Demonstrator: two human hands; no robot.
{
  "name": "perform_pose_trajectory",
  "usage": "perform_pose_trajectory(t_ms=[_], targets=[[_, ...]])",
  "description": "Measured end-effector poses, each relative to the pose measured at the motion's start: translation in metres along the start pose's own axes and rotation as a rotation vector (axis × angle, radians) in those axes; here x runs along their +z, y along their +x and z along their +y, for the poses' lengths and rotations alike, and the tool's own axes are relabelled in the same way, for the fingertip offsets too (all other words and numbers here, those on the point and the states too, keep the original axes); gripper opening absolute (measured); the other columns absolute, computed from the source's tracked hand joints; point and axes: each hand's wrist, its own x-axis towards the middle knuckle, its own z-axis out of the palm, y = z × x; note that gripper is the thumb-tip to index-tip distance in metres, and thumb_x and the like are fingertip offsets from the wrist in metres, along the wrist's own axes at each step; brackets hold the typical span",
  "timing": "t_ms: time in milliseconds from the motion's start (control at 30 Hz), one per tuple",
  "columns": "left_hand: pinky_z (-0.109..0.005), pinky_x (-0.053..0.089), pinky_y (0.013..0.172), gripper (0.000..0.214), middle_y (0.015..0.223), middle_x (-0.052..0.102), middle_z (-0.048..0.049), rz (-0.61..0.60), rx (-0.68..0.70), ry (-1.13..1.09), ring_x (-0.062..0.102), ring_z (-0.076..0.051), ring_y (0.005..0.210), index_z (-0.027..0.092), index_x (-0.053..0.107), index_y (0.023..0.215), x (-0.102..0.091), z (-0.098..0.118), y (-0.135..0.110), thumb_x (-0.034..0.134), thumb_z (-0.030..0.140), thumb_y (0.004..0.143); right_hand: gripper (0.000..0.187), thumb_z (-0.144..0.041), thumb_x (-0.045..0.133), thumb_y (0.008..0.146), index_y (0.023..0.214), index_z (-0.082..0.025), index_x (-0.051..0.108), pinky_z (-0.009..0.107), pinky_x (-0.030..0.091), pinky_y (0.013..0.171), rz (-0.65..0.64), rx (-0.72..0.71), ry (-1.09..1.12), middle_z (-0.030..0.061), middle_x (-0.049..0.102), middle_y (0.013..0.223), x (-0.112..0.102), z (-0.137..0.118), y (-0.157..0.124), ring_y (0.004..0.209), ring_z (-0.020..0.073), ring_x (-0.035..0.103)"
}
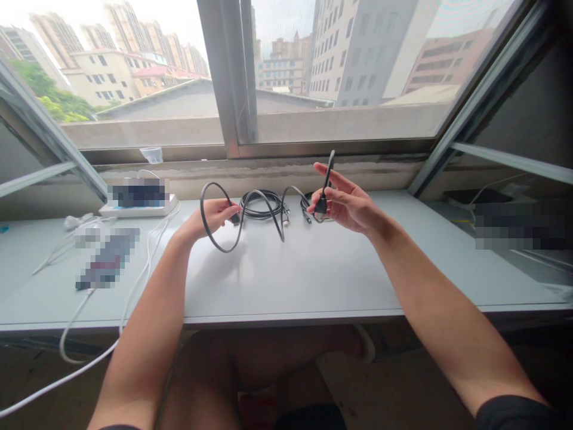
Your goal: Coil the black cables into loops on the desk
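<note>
A black cable [255,192] with a thick plug at each end runs in loose loops between my two hands above the white tabletop. My left hand [213,216] is closed on one plug, which pokes out past the fingertips. My right hand [347,203] pinches the other plug [321,206] between thumb and fingers, with the index finger stretched out; a short stretch of cable arcs up past it. Behind the left hand lies a coiled black cable [264,209]. Another dark coil [308,203] lies partly hidden behind the right hand.
A white power strip [138,209] and a blurred phone-like object [108,258] sit at the left, with white cords [142,275] trailing over the table's front edge. The window frame [228,77] rises behind the table [290,286]. A dark flat object [470,197] lies far right.
</note>
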Motion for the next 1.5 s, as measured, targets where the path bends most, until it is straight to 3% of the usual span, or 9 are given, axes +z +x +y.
perform_pose_trajectory(t_ms=[200,433,633,800,900,1000,1200,1333,1500], targets=[[-0.027,0.049,0.063,0.048,0.085,0.078,-0.0078,0.016,-0.019,0.008,0.068,-0.018,0.073,0.018,0.08,0.098,-0.001,0.001,-0.001,0.064,0.062,0.09,0.048,-0.036,0.078,0.077,0.122,-0.018,0.074,0.032,0.047,0.058,0.01,0.026,0.001,0.0032,0.063,0.079,-0.006,-0.005,0.0,0.065,0.016,0.056],[-0.029,0.055,0.065,0.048,0.089,0.078,-0.0107,-0.012,-0.031,-0.133,0.071,-0.02,0.078,0.016,0.079,0.1,0.002,-0.009,0.005,0.073,0.061,0.083,0.065,-0.032,0.069,0.068,0.133,-0.027,0.071,0.038,0.057,0.075,0.029,-0.003,-0.086,0.0057,0.068,0.097,-0.012,-0.016,-0.005,0.088,0.0231,0.065],[-0.035,0.061,0.076,0.053,0.092,0.079,-0.0109,-0.04,-0.061,-0.224,0.073,-0.021,0.082,0.016,0.08,0.101,0.006,-0.008,0.006,0.08,0.064,0.077,0.074,-0.033,0.074,0.082,0.151,-0.04,0.05,0.046,0.063,0.085,0.045,0.112,0.033,0.0021,0.073,0.106,-0.016,-0.003,0.001,0.106,0.026,0.072],[-0.039,0.061,0.083,0.055,0.101,0.08,-0.0141,-0.093,-0.058,-0.325,0.075,-0.025,0.092,0.016,0.081,0.099,0.015,-0.003,0.005,0.085,0.063,0.072,0.05,-0.04,0.078,0.089,0.133,-0.031,0.058,0.043,0.067,0.075,0.086,0.173,0.03,0.004,0.075,0.105,-0.018,0.016,0.009,0.094,0.0231,0.074],[-0.038,0.06,0.083,0.054,0.103,0.081,-0.0149,-0.123,-0.034,-0.308,0.075,-0.027,0.095,0.017,0.082,0.101,0.024,0.006,0.004,0.085,0.063,0.072,0.037,-0.045,0.083,0.086,0.11,-0.021,0.066,0.038,0.066,0.069,0.039,0.221,-0.046,0.0106,0.076,0.108,-0.012,0.019,0.008,0.092,0.0232,0.075],[-0.038,0.059,0.084,0.054,0.103,0.081,-0.0136,-0.128,-0.008,-0.308,0.075,-0.027,0.095,0.018,0.084,0.1,0.036,0.019,0.0,0.085,0.064,0.072,0.044,-0.047,0.09,0.077,0.107,-0.02,0.074,0.037,0.064,0.07,-0.119,0.243,-0.107,0.014,0.077,0.113,-0.003,0.017,0.005,0.096,0.026,0.076],[-0.042,0.059,0.091,0.052,0.095,0.081,-0.0127,-0.144,-0.016,-0.473,0.075,-0.028,0.094,0.015,0.084,0.096,0.069,0.046,-0.007,0.088,0.059,0.07,0.039,-0.045,0.096,0.065,0.091,-0.018,0.085,0.04,0.057,0.085,-0.365,0.083,-0.201,0.0166,0.075,0.12,0.021,0.023,0.004,0.113,0.0308,0.069],[-0.04,0.059,0.084,0.054,0.095,0.08,-0.0131,-0.155,0.032,-0.504,0.075,-0.029,0.095,0.015,0.082,0.104,0.084,0.062,-0.013,0.086,0.06,0.074,0.031,-0.045,0.094,0.068,0.084,-0.021,0.083,0.039,0.057,0.083,-0.309,0.004,-0.188,0.0111,0.073,0.11,0.037,0.032,0.004,0.107,0.028,0.068],[-0.039,0.059,0.083,0.064,0.102,0.078,-0.0145,-0.299,0.088,-0.659,0.076,-0.027,0.092,0.015,0.071,0.124,0.09,0.068,-0.018,0.086,0.056,0.077,0.041,-0.046,0.095,0.066,0.082,-0.021,0.067,0.034,0.054,0.075,-0.199,-0.049,-0.287,0.0015,0.065,0.084,0.048,0.038,0.003,0.084,0.0204,0.066]])
